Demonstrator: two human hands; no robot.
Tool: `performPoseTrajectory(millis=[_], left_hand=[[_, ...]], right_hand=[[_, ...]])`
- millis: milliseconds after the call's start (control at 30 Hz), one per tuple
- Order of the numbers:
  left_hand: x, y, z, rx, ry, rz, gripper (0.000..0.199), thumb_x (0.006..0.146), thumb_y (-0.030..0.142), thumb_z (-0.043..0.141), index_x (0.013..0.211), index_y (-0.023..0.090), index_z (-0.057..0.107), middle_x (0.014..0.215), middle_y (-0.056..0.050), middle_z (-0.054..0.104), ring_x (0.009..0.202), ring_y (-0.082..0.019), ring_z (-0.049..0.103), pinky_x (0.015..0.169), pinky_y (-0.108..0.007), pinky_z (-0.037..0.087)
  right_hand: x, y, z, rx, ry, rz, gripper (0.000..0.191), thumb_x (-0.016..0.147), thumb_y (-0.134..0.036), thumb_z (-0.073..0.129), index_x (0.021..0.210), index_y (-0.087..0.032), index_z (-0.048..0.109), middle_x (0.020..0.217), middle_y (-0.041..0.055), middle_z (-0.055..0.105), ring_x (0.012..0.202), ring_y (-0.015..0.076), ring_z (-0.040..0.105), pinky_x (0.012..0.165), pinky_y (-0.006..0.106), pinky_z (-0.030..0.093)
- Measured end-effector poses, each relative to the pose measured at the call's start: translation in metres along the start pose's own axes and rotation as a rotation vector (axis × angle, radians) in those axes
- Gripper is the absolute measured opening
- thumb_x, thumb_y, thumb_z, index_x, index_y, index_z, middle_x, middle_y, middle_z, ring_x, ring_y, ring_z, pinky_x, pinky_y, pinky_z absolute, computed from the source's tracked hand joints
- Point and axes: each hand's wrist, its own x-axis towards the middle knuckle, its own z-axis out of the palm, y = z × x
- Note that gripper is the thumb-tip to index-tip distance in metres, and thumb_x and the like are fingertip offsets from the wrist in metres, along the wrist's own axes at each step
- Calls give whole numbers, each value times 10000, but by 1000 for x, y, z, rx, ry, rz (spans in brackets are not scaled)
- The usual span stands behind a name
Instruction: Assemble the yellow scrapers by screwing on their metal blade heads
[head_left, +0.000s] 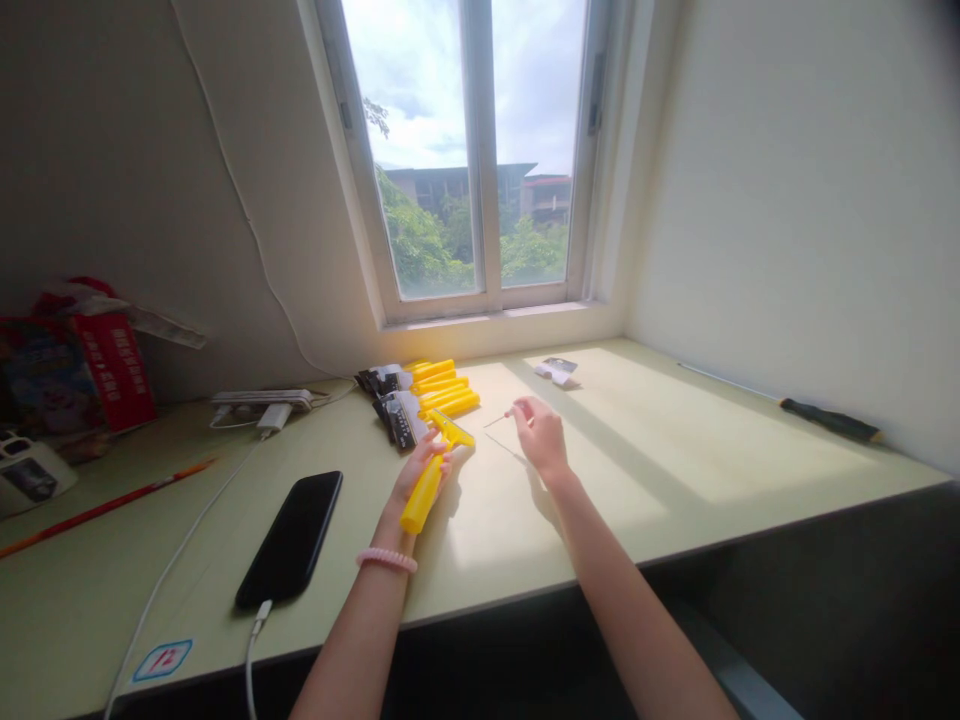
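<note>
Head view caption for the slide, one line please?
Left hand holds a yellow plastic handle; right hand pinches a thin metal pin.

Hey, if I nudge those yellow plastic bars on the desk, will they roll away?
The yellow plastic bars look rounded, so they could well roll a little, though lying side by side may check that. Their glossy plastic suggests they're light and fairly stiff, not floppy.

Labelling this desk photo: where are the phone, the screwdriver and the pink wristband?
Black smartphone (289,540): head view, middle of its screen.
Screwdriver (829,420): head view, its black handle.
Pink coil wristband (386,560): head view, its middle.
</note>
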Motion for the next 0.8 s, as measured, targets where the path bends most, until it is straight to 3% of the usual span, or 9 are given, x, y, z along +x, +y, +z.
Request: performPoseTrajectory(millis=[67,200,800], left_hand=[[0,0,0,-5,-9,0,406,756,-16,512,1106,187,482,776,3,552,457,-13,488,423,-78,421],[0,0,0,-3,-26,-1,437,765,-17,490,1149,188,458,773,4,553,448,-16,483,415,-82,424],[-4,1,3,30,-68,-5,396,762,2,527,1108,189,477,731,30,550,434,2,475,426,-73,405]], right_hand=[[0,-11,1,171,32,-106,178,864,-310,482,855,-200,622,838,67,684,727,189,608,684,313,477],[-5,-25,5,357,23,-157,176,878,-326,480,881,-200,603,862,68,684,776,189,632,721,316,505],[-5,-22,10,370,-14,-113,179,853,-327,497,889,-202,620,893,77,688,791,203,642,733,350,527]])
